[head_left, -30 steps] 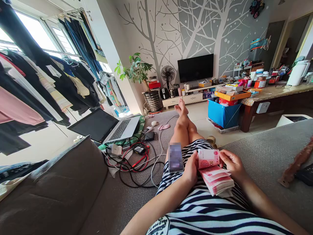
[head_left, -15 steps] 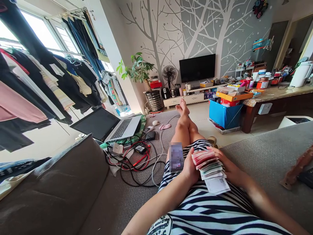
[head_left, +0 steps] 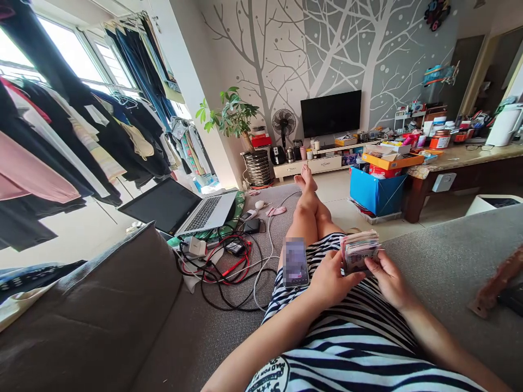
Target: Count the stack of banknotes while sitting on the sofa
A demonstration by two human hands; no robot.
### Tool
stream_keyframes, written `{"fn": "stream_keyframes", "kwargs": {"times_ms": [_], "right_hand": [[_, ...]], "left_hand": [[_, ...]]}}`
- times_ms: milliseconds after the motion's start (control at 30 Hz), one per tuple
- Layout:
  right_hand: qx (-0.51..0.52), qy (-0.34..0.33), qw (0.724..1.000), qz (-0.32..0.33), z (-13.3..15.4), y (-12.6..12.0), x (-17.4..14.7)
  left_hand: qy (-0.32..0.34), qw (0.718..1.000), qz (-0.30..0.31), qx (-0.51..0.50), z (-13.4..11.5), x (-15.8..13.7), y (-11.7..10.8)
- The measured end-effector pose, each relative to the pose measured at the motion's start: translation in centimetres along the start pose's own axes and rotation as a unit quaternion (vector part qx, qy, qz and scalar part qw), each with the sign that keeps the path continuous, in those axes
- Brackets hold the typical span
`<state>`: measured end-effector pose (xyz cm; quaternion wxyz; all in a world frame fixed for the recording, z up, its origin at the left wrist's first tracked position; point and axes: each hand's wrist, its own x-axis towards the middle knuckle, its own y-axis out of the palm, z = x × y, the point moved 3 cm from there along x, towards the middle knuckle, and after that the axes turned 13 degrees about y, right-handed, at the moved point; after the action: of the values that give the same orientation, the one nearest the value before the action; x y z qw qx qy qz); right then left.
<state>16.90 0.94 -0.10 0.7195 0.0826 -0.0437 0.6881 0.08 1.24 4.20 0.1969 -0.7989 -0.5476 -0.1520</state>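
A thick stack of banknotes (head_left: 360, 251) is held upright above my lap, its many edges showing along the top. My left hand (head_left: 333, 279) grips its left side, with the thumb across the lower front. From the right, my right hand (head_left: 386, 275) pinches the stack's lower right edge, thumb on the front note. The fingers behind the notes are hidden. On my thigh, left of the hands, lies a phone (head_left: 295, 264) with its screen partly blurred out. Black-and-white striped clothing (head_left: 351, 321) is under both forearms.
Tangled cables (head_left: 229, 267) and a white charger (head_left: 195, 246) lie on the grey sofa (head_left: 196, 337) to the left, beside an open laptop (head_left: 204, 212). A brown strip-like object (head_left: 496, 280) rests at far right. Beyond are a blue box (head_left: 376, 190) and a cluttered table (head_left: 457, 160).
The stack has turned from lying fanned toward me to standing upright with its edges up. Both hands have shifted their hold, and the white card-like piece below the notes is out of sight.
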Motion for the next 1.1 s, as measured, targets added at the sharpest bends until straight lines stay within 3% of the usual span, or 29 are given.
{"fn": "stream_keyframes", "kwargs": {"times_ms": [67, 167, 300, 467, 567, 667, 733, 833, 933, 1100], "right_hand": [[0.022, 0.009, 1.0, 0.002, 1.0, 0.0, -0.3], [0.093, 0.063, 0.993, 0.043, 1.9, 1.1, -0.9], [0.144, 0.165, 0.97, 0.107, 1.3, 3.1, -1.3], [0.098, 0.199, 0.967, 0.128, -0.3, 3.8, -0.9], [0.0, 0.139, 0.981, 0.139, -0.5, 3.3, -0.8], [-0.129, 0.044, 0.985, 0.11, -0.1, 2.1, -1.1], [-0.217, -0.048, 0.971, 0.092, 0.6, 1.5, -1.4], [-0.317, -0.154, 0.928, 0.12, 1.4, 1.3, -1.8], [-0.366, -0.192, 0.897, 0.155, 1.8, 1.6, -2.0], [-0.391, -0.215, 0.879, 0.166, 2.0, 1.8, -2.1]], "left_hand": [[0.024, 0.998, -0.026, 0.047, -0.9, 0.6, -0.5], [0.0, 0.993, 0.005, -0.115, -1.1, 1.3, 0.0], [-0.098, 0.939, 0.019, -0.329, 0.0, 1.1, 1.3], [-0.172, 0.885, -0.001, -0.434, 1.8, 0.1, 1.4], [-0.179, 0.858, -0.045, -0.48, 2.5, 0.0, 0.7], [-0.164, 0.83, -0.106, -0.522, 3.0, 0.1, -0.3], [-0.165, 0.815, -0.138, -0.538, 3.3, 0.0, -0.8], [-0.181, 0.804, -0.148, -0.547, 3.6, -0.2, -1.0], [-0.189, 0.799, -0.15, -0.552, 3.6, -0.3, -0.9], [-0.183, 0.795, -0.166, -0.554, 3.5, -0.3, -0.8]]}}
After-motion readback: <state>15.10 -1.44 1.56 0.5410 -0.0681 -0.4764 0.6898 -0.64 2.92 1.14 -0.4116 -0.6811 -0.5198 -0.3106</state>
